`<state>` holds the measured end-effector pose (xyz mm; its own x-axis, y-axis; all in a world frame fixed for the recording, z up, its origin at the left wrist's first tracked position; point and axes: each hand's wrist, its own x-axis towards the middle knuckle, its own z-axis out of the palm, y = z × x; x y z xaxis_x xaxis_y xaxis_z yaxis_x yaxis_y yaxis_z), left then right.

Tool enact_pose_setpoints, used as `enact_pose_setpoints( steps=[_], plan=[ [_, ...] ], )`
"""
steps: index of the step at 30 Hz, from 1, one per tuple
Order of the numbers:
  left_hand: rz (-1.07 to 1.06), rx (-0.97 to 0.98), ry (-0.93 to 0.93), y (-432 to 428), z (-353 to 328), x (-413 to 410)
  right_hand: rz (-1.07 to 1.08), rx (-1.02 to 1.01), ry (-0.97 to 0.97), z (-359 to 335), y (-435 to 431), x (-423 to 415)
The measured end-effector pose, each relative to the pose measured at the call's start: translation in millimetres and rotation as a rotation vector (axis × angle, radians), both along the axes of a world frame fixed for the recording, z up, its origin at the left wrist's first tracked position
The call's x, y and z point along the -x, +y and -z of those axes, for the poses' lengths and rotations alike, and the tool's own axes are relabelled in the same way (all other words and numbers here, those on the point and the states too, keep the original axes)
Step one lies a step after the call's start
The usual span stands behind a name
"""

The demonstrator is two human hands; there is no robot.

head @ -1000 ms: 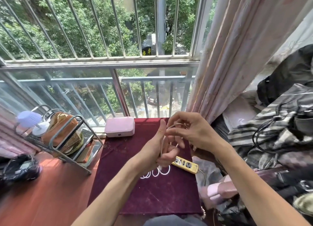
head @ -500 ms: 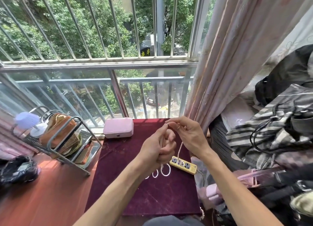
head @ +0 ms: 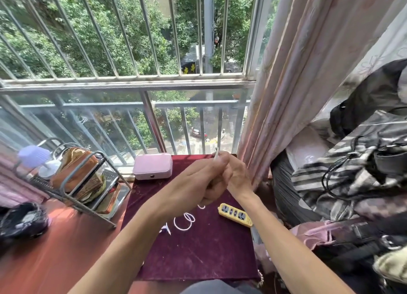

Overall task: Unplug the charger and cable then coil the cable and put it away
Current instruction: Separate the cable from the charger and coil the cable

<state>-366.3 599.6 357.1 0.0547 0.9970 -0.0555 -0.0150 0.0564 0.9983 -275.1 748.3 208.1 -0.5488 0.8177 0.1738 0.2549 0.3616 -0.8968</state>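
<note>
My left hand point(head: 204, 179) is closed in a fist around the white cable point(head: 184, 222), whose loose loops hang down onto the dark red cloth point(head: 198, 254). A short white end point(head: 216, 154) sticks up above the fist. My right hand point(head: 239, 177) presses against the left one and pinches the cable near that end. Both hands hover over the far middle of the cloth. The yellow power strip point(head: 235, 214) lies on the cloth just right of the loops, with nothing plugged into it. The charger itself is hidden.
A pink box point(head: 152, 166) sits at the cloth's far edge by the window bars. A metal rack point(head: 72, 183) with brown items stands at the left, a black bag point(head: 22, 220) beside it. A pink curtain point(head: 286, 95) and piled clothes and bags point(head: 352, 172) crowd the right.
Both hands have come together and moved slightly forward. The strand that ran from my right hand toward the power strip is gone, and the loops on the cloth have shifted left.
</note>
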Motion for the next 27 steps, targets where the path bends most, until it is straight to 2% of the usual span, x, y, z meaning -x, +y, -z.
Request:
enact_pose_setpoints(
  steps=[3,6,9,12,14,18,22,27],
  plan=[
    [-0.137,0.117,-0.054,6.8,10.4,4.8,0.036,-0.056,-0.039,4.5,-2.0,4.0],
    [-0.215,0.194,-0.177,10.0,21.3,8.7,0.082,-0.022,-0.059,12.1,1.9,1.1],
    [-0.132,0.235,-0.293,9.2,23.9,7.6,0.051,-0.009,-0.103,18.7,7.8,-3.0],
    [-0.021,0.259,-0.395,6.4,21.6,0.7,-0.068,0.034,-0.157,18.6,6.4,-4.0],
    [0.017,0.248,-0.484,7.2,20.6,-6.8,-0.136,0.067,-0.176,16.4,1.6,-2.0],
    [-0.016,0.161,-0.638,16.7,20.1,-12.1,-0.139,0.042,-0.326,16.9,-7.7,2.9],
    [-0.100,0.074,-0.668,27.1,22.4,-0.9,-0.198,0.050,-0.356,11.4,-26.5,-6.8],
    [-0.223,0.058,-0.673,34.3,31.9,23.9,-0.388,-0.116,-0.448,-4.3,-54.2,-34.0]
  ],
)
